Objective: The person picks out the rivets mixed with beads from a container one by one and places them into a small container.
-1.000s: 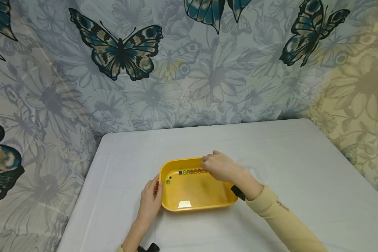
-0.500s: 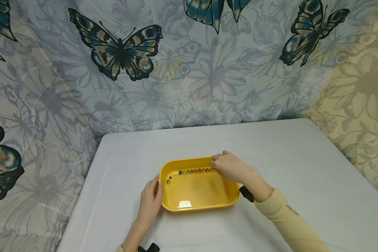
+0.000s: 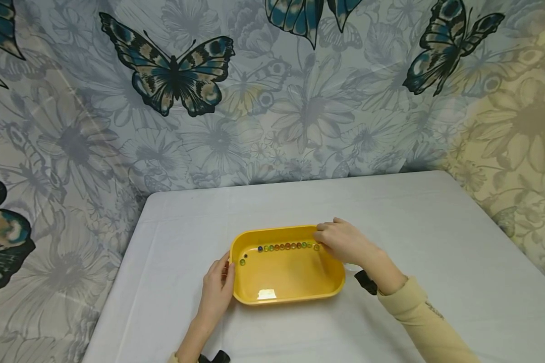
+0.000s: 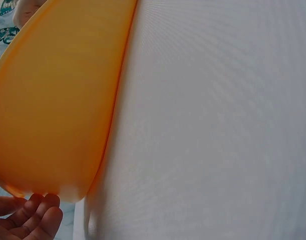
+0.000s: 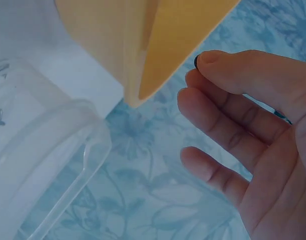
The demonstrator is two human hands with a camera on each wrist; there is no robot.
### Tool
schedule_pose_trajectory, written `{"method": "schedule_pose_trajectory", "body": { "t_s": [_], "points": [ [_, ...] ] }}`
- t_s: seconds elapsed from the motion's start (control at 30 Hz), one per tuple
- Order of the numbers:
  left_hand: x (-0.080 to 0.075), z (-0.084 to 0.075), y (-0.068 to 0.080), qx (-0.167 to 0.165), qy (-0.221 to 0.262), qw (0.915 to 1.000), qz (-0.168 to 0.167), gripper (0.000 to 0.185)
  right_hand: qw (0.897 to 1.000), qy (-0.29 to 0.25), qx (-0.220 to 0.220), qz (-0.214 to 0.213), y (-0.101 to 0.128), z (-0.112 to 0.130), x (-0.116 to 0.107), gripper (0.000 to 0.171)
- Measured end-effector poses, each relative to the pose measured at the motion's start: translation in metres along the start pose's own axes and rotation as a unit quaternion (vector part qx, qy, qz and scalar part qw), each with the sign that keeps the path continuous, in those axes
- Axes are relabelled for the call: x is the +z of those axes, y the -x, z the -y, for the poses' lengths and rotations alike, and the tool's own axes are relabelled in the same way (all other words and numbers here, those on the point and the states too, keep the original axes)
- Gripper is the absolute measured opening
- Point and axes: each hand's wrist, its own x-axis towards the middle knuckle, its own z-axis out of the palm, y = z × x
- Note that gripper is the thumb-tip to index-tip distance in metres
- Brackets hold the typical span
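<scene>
One table (image 3: 436, 242), white-covered, set against a butterfly-print backdrop (image 3: 172, 75). One yellow tray (image 3: 286, 297), rectangular with rounded corners, lying near the table's middle. One left hand (image 3: 218, 292), fingers fairly straight and pressed against the tray's left wall, steadying it rather than gripping. One right hand (image 3: 342, 241), at the tray's far right corner, fingers gently bent; the wrist view shows a small dark thing at the thumb tip, but whether it is pinched cannot be told. One clear plastic container (image 5: 47, 150), seen only from the right wrist, just beside the tray. One row of small coloured beads (image 3: 287, 246), lined along the tray's far wall, with two strays (image 3: 243, 259) near the left end. Step judged in hand: laying out the row, its right end reached. Next move calls for a fine fingertip placement without nudging the line.
</scene>
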Motion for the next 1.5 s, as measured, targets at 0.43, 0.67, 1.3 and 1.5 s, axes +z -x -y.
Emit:
{"method": "schedule_pose_trajectory", "body": {
  "t_s": [0.43, 0.67, 1.3, 1.5],
  "points": [
    [0.0, 0.0, 0.001, -0.004, 0.002, 1.0, -0.002, 0.037, 0.999, -0.004, 0.017, -0.036, 0.016, -0.011, -0.002, 0.018],
    [0.0, 0.0, 0.0, -0.007, -0.002, 1.0, -0.001, 0.037, 0.998, -0.009, 0.028, -0.053, 0.024, -0.015, 0.001, 0.015],
    [0.001, 0.002, 0.001, 0.003, -0.004, 1.0, -0.005, 0.036, 0.995, -0.008, 0.065, -0.081, 0.048, -0.03, 0.009, 0.023],
    [0.001, 0.001, 0.001, 0.001, -0.001, 1.0, -0.007, 0.036, 0.994, -0.001, 0.066, -0.087, 0.052, -0.032, 0.011, 0.025]
  ]
}}
